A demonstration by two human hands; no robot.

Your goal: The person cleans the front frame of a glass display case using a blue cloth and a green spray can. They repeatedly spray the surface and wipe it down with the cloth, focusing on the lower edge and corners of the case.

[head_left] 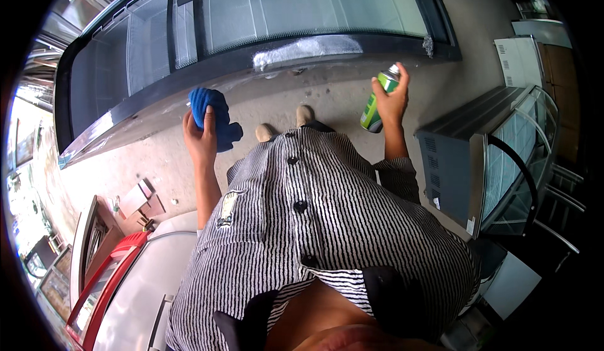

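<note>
A bunched blue cloth (216, 117) is in my left hand (200, 138), whose fingers close round it beside the near side of a long chest freezer. My right hand (392, 102) grips a green spray can (374, 108) with a white top, the index finger resting on its nozzle. In front of me lies the dark freezer (226, 62) with sliding glass lids (302, 5). White foam (308, 50) spreads along its front rim, between and beyond my two hands. A small patch of foam (428, 45) clings to the right corner.
At right stands a grey display case (450, 162) with curved glass, with white cabinets (519, 61) behind it. A white appliance with a red-framed door (107, 288) is at lower left. Small items (139, 197) lie on the concrete floor (160, 162).
</note>
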